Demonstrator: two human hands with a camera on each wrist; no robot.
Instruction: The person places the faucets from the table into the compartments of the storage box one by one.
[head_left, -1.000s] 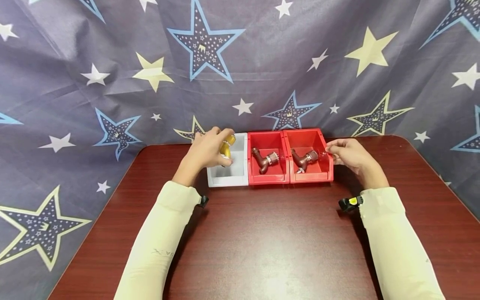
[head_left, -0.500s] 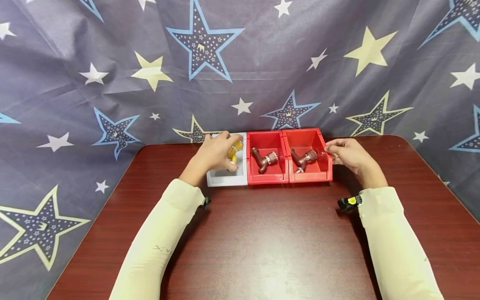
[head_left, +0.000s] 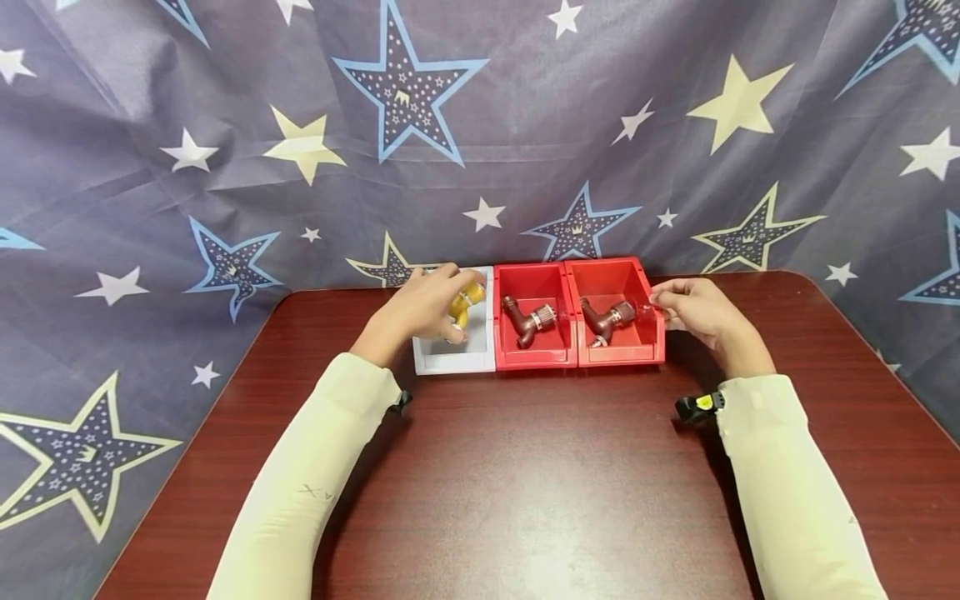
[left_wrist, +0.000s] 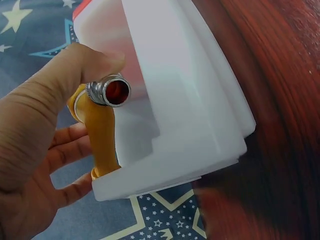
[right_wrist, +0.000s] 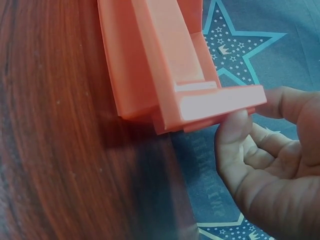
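Observation:
In the head view my left hand point(head_left: 426, 307) is over the light grey bin point(head_left: 455, 362), holding a yellow tap point(head_left: 467, 302) between thumb and fingers. The left wrist view has the thumb beside the tap's threaded metal end point(left_wrist: 116, 92), with the other fingers behind its yellow body point(left_wrist: 101, 134); the fingertips are partly hidden. My right hand point(head_left: 701, 312) pinches the side rim of the right-hand red bin point(head_left: 622, 354). Its thumb and forefinger meet at that rim in the right wrist view. A brown tap point(head_left: 609, 320) lies in this bin.
The middle red bin point(head_left: 536, 358) stands between the other two and contains another brown tap point(head_left: 528, 322). All three form a row at the back of the dark red wooden table point(head_left: 540, 483), against a star-patterned cloth point(head_left: 525, 125).
My left hand first moved right with the yellow tap, deeper over the grey bin, then shifted slightly back left as the tap's tilt changed. My right hand has stayed at the red rim.

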